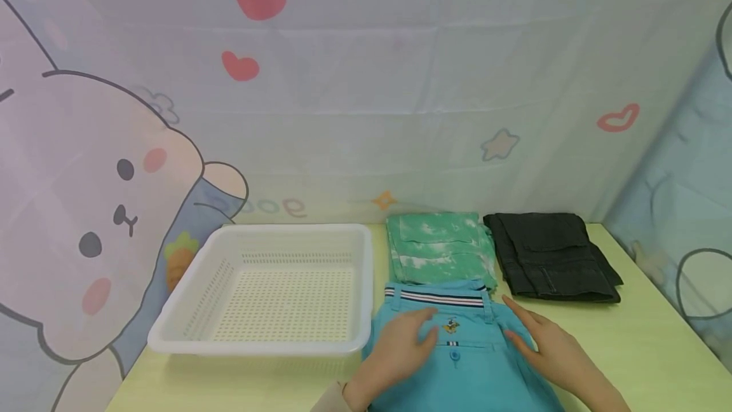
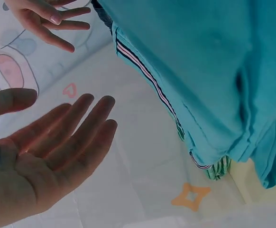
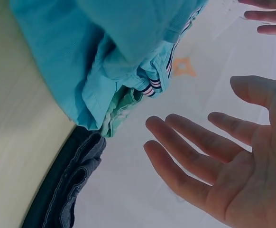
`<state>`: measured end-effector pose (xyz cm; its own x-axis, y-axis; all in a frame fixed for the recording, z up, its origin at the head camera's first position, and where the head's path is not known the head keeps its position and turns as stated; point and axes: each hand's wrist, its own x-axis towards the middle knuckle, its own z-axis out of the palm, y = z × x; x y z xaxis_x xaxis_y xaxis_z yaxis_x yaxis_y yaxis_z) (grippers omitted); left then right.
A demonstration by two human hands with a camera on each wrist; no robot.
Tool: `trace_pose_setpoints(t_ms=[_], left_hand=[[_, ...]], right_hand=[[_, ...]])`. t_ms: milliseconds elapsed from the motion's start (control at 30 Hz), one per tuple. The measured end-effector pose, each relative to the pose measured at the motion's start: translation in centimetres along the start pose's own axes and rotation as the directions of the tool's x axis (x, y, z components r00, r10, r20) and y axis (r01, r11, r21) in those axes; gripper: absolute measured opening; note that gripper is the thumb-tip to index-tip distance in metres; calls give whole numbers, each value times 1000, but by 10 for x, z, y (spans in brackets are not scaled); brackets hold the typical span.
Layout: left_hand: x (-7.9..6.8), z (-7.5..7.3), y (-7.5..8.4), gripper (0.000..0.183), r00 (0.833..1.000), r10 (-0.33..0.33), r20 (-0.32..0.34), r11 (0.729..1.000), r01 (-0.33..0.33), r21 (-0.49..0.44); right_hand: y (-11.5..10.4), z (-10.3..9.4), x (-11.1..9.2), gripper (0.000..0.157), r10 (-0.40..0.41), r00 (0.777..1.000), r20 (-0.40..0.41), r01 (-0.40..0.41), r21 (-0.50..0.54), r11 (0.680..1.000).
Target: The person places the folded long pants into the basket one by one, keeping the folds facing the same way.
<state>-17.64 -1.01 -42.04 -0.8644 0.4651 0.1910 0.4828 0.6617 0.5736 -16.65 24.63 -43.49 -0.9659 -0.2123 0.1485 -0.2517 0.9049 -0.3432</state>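
Note:
Blue shorts (image 1: 457, 374) with a striped waistband, a button and a small embroidered figure lie at the front of the table, waistband toward the back. Over their left part hovers my left hand (image 1: 400, 345), fingers spread and holding nothing. My right hand (image 1: 546, 351) is at their right side, fingers extended, also with nothing in it. Both wrist views show the left palm (image 2: 29, 175) and the right palm (image 3: 237, 185) with relaxed, separated fingers, apart from the cloth. The shorts' lower end runs out of the head view.
A white plastic basket (image 1: 366, 297) with a perforated bottom stands on the left of the pale yellow table (image 1: 646, 348). Behind the shorts lies a folded green and white garment (image 1: 440, 247), with folded black clothing (image 1: 555, 259) to its right. A printed cloth backdrop (image 1: 366, 113) hangs behind.

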Motion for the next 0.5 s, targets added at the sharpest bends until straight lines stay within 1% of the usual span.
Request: trace_pose_setpoints(t_ms=[133, 267, 367, 500], left_hand=[[-1, -1, -2, 35, 997, -69, -17, 989, 66, -131], [-1, -2, -5, 37, 996, -91, -22, 963, 82, -257], [-3, -3, -7, 38, 994, -109, 2, 936, 103, -336], [-6, -7, -8, 39, 987, -149, 58, 904, 160, -397]], right_hand=[[1, 0, 0, 59, 38, 999, 7, -38, 16, 999], [2, 1, -1, 58, 50, 999, 8, -50, 25, 998], [4, 1, -2, 56, 44, 999, 3, -44, 31, 999], [7, 1, -2, 55, 39, 999, 2, -39, 47, 998]])
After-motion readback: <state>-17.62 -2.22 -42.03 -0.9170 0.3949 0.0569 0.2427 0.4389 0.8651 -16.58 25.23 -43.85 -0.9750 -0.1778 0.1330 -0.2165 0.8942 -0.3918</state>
